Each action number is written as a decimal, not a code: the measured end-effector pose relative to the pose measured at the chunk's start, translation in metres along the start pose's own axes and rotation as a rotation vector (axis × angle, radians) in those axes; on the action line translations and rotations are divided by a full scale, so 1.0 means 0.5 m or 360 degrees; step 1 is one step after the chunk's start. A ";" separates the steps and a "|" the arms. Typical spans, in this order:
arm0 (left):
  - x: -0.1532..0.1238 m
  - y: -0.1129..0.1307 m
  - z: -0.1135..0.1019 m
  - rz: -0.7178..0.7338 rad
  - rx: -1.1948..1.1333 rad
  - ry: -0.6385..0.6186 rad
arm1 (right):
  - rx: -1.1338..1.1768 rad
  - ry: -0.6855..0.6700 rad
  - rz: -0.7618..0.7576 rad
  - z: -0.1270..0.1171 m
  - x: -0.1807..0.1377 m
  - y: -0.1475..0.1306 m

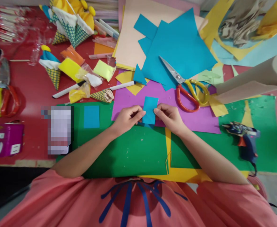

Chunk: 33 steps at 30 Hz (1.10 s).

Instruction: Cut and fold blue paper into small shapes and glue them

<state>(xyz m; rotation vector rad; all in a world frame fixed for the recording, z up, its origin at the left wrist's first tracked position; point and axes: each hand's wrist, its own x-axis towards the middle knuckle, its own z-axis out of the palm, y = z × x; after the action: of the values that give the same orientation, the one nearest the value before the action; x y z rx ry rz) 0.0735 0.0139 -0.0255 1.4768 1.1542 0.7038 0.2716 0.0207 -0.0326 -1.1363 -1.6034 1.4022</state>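
A small rectangular blue paper piece (pixel 150 109) is pinched at opposite edges by the left hand (pixel 128 119) and right hand (pixel 170 117); between the fingertips (pixel 142 114), it should be held flat, uncreased.

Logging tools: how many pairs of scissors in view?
2: left scissors on the red tabletop; right scissors across blue paper and purple paper. More could be hidden.

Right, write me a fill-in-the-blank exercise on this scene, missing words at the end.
The left hand and right hand hold a small paper rectangle coloured ____.
The scissors partly on the purple sheet have one yellow handle and one ____ handle.
The glue gun lies closer to the person's ____ hand.

Missing words: blue; red; right.
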 end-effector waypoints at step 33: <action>-0.005 -0.002 0.002 0.0028 0.0128 -0.0094 | 0.0132 0.0197 0.0033 -0.002 0.003 -0.002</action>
<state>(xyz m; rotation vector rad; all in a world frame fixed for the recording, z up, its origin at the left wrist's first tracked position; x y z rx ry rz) 0.0733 0.0111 -0.0264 1.5668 1.1365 0.6281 0.2718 0.0222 -0.0314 -1.1707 -1.4376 1.3713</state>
